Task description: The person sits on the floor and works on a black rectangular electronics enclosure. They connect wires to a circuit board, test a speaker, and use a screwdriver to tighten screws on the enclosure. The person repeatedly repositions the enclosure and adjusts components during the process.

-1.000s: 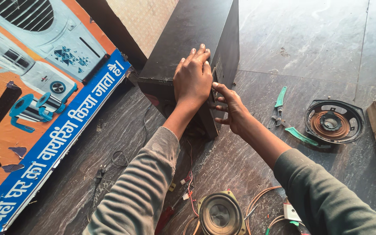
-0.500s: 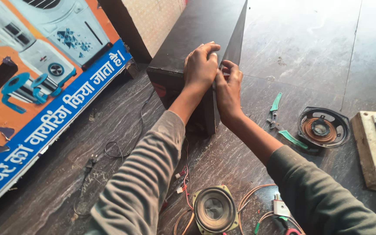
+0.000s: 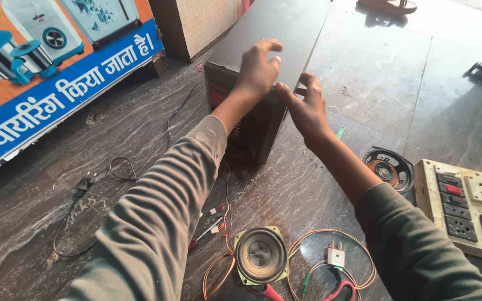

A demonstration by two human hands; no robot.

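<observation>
Black and long, the cabinet (image 3: 263, 50) lies on the stone floor (image 3: 375, 72) in the upper middle of the frame. The left hand (image 3: 258, 69) rests flat on its top near the front edge, fingers spread, apparently to steady it; the right hand (image 3: 305, 106) presses its spread fingers against the near corner, pinching nothing, as if bracing the side. A loose speaker (image 3: 260, 255) with copper wire (image 3: 358, 251) lies at lower middle, a switchboard (image 3: 467, 203) at right. Half a second earlier both hands sat closer together on the corner; now they have parted slightly.
</observation>
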